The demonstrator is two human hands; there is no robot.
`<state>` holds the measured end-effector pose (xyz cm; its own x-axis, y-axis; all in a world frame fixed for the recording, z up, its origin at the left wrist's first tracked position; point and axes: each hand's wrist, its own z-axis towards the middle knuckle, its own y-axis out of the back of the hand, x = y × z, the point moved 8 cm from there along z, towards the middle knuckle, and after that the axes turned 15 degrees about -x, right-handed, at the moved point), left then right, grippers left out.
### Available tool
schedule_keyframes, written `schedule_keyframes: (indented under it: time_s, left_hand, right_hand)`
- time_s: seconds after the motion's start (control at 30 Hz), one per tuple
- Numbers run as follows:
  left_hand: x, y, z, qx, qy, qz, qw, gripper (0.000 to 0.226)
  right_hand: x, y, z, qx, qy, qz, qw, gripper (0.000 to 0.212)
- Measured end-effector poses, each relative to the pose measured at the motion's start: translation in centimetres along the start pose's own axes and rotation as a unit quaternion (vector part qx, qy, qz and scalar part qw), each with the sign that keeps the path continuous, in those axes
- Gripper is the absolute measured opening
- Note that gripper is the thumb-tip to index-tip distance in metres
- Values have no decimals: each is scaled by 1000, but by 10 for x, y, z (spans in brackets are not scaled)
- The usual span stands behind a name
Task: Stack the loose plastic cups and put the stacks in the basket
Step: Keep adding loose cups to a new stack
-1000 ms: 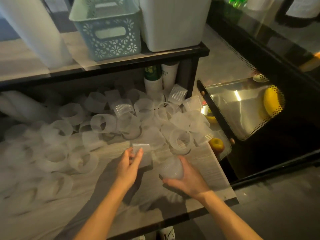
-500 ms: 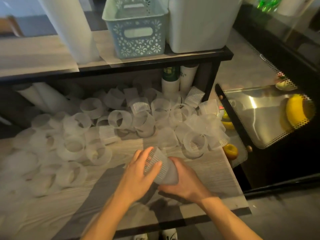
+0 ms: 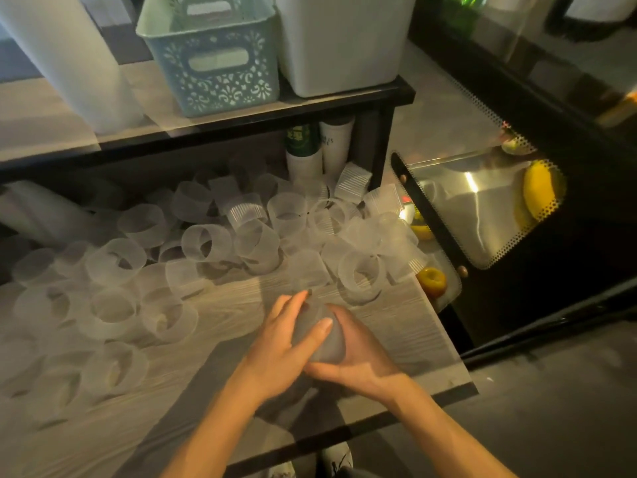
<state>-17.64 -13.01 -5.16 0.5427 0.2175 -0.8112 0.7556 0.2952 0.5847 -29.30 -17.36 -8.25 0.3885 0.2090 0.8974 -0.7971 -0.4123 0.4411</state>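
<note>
While dozens of loose cups [image 3: 203, 241] lie scattered on the counter [image 3: 396, 326], a person's two hands meet just in front of the pile, near the counter's front right corner. The right hand [image 3: 358, 353] cradles a frosted cup [image 3: 325, 343] from below, fingers curled round it; the left hand [image 3: 279, 343] wraps over the cup's top, thumb laid across its side. Whether one cup or two nested ones sit between the palms cannot be told. The step appears to be pressing one cup into another, very early in the job. Done well, it likely means keeping the rims square and pushing straight along the axis, lightly, since thin plastic may buckle or jam. The teal basket [image 3: 220, 63] waits on the shelf [image 3: 241, 125] above the pile, beside a white bin [image 3: 344, 39], well apart from the hands.
</note>
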Motion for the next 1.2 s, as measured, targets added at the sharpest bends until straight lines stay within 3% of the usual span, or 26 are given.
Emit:
schedule_keyframes:
  time_s: [0.17,0.3,0.37,0.47,0.57,0.73,0.83,1.0,1.1,1.2]
  left_hand:
    - [-1,-22,-3,63,20,-16,998,93]
    - [-22,-20,25,-36,1,-38,999,81]
    - [-37,-24,46,-92,-37,10,995,84]
    - [-56,-49,75,-100,-116,121,981,87]
    - [-59,-74,93,-102,-153,198,963,87]
    - [-52,-89,104,-123,-167,296,933,88]
    - [-46,-83,102,-136,-167,253,943,84]
    - [-37,-39,89,-169,-97,42,980,73]
    - [-24,0,80,-236,-45,-35,970,68]
    - [-17,25,66,-245,-7,-120,962,66]
  right_hand:
    - [-11,10,-2,-9,-26,-15,1000,87]
    - [-27,33,-6,-59,-78,-33,995,85]
    - [-35,48,-10,-89,-104,-43,990,83]
    - [-48,67,-15,-115,-128,-52,984,83]
    - [-62,83,-21,-141,-152,-53,977,92]
    - [-81,94,-38,-162,-190,-59,966,89]
    - [-86,93,-42,-157,-203,-63,964,96]
    - [-77,89,-29,-130,-186,-66,972,95]
    - [-70,82,-19,-121,-157,-80,977,91]
    - [-57,69,-12,-102,-133,-87,982,90]
